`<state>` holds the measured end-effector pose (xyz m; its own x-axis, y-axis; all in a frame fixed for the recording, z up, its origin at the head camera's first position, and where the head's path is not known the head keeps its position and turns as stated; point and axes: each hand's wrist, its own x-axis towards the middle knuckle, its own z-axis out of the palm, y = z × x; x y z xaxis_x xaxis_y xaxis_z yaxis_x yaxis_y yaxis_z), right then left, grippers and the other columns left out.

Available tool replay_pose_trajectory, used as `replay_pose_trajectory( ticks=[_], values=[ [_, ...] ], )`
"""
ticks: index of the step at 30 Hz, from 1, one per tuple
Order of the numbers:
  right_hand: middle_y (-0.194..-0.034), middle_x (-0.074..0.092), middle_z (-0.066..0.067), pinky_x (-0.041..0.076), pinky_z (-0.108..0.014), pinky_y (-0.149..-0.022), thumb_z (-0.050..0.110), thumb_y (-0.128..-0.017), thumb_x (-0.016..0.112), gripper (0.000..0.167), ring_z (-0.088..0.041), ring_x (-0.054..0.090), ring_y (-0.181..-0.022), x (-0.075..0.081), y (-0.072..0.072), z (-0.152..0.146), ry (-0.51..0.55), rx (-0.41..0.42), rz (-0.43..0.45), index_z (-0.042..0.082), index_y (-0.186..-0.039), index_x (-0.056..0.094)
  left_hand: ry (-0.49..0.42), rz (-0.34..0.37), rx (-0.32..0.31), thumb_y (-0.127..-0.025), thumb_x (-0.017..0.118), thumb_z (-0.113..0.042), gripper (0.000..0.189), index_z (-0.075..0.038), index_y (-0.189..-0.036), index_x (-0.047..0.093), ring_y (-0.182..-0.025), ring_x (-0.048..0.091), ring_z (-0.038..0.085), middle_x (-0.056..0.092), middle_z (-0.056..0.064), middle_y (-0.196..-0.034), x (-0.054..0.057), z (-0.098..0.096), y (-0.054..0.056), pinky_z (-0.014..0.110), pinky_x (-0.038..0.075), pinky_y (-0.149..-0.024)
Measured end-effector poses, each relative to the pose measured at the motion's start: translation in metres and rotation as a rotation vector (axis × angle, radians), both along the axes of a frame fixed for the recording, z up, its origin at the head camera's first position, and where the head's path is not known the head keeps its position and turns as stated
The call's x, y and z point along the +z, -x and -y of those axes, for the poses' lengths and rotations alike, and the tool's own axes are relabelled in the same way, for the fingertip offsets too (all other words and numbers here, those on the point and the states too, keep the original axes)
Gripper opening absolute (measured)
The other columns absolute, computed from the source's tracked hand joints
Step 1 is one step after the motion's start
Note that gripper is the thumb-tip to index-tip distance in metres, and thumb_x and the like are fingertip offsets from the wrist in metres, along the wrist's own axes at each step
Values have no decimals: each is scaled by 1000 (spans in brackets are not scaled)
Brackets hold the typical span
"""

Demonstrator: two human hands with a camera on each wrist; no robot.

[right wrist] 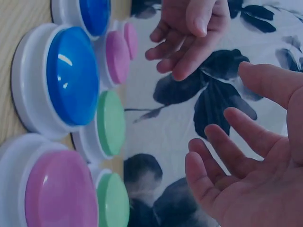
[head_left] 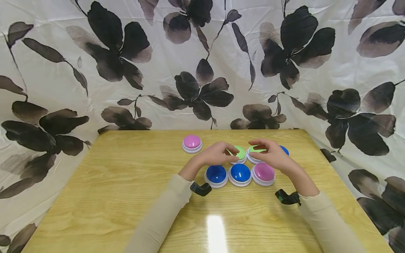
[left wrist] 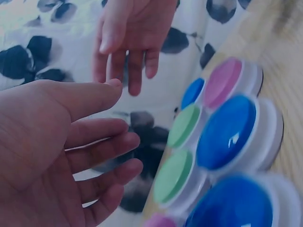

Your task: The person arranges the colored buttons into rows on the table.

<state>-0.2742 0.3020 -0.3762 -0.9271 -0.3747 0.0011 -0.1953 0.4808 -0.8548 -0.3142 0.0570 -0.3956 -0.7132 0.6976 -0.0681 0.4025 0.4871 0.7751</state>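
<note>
My left hand (head_left: 219,153) hovers over the back row of round push buttons, its fingers loosely bent with nothing between them. Facing it, my right hand (head_left: 272,154) hangs above the right end of that row, also holding nothing. Two light green buttons (right wrist: 111,124) sit partly covered by the hands in the head view. A blue button (head_left: 284,150) peeks out behind the right hand. In front stand a blue button (head_left: 216,174), another blue button (head_left: 240,172) and a pink button (head_left: 264,171). The right wrist view shows a pink button (right wrist: 117,57) that the left hand hides in the head view.
A separate pink button (head_left: 192,142) stands farther back, left of the group. All have white bases on a light wooden table (head_left: 126,182). A floral cloth (head_left: 202,52) hangs behind the table's back edge. Light glares off the wood near the front.
</note>
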Motion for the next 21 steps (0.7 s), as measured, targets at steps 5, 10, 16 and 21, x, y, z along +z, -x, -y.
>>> replay_pose_trajectory(
  ticks=[5,10,16,21],
  values=[
    [-134,54,-17,45,-48,-98,18,-93,67,46,-38,50,-122,-4,4,18,22,46,4,0,-133,53,10,-39,96,-95,64,-26,40,-3,-128,62,-105,56,19,63,7,-119,-4,31,3,28,49,-87],
    [-135,53,-14,46,-47,-97,20,-93,67,45,-35,50,-123,-6,8,37,39,55,43,3,-133,54,-9,-80,184,-96,63,-23,36,-2,-126,63,-105,56,21,64,8,-119,-12,61,10,30,50,-87],
    [-133,54,-13,47,-43,-96,19,-94,67,43,-31,52,-119,-15,13,56,69,80,66,4,-132,55,-62,-197,282,-94,65,-12,28,3,-117,67,-101,57,24,64,11,-113,-34,92,21,35,48,-89],
    [-133,53,-18,51,-39,-92,14,-95,64,43,-34,54,-117,-21,13,71,98,132,82,-1,-133,53,-89,-264,360,-91,68,-9,28,4,-115,67,-103,59,23,64,11,-111,-54,111,24,33,48,-93]
  ],
)
